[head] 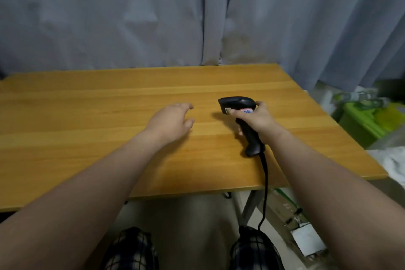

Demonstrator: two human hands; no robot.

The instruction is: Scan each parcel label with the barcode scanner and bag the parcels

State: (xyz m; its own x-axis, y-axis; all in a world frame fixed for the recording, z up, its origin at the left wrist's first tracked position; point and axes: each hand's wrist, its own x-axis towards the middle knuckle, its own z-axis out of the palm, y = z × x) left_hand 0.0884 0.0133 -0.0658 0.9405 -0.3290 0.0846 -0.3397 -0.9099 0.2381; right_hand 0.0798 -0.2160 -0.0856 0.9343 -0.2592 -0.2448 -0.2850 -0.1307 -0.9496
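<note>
A black barcode scanner (237,103) lies on the wooden table (87,116), right of centre, with its head pointing left. My right hand (259,119) grips its handle, fingers curled round it. The scanner's black cable (265,182) runs off the table's front edge toward my lap. Left of the scanner, my left hand (171,120) hovers low over the table, fingers relaxed and holding nothing. No parcel and no bag are in view.
A grey curtain (197,13) hangs behind the table. To the right, off the table, stand a green crate (368,120) and white cloth or plastic (394,164). Table legs and a white box (306,239) are under the front right corner.
</note>
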